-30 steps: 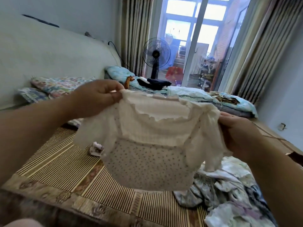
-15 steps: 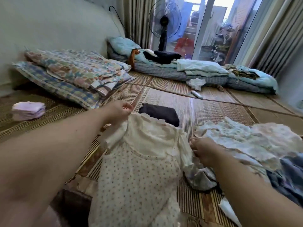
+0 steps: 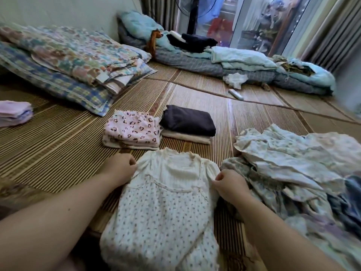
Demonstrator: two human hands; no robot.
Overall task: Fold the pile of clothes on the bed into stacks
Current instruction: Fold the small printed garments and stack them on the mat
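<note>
Between the two forearms, on the woven mat (image 3: 58, 143), the dotted white dress (image 3: 162, 208) lies flat and face up. Its long axis runs straight away from the person, with the ruffled collar at the far end and the hem nearest the body.

The left hand (image 3: 119, 169) sits at the dress's left shoulder, fingers curled onto the fabric edge. The right hand (image 3: 228, 184) pinches the puffed sleeve on the opposite side. Both hands are about level with the shoulders, one on each flank, so each has its own sleeve and neither needs to reach across.

The fold to come probably brings the sleeves inward across that axis. The right flank is crowded, because the unfolded pile (image 3: 293, 163) lies just beside that sleeve. Beyond the collar, near it, wait the heart-print stack (image 3: 132, 132) and the dark folded garment (image 3: 187, 122).
</note>
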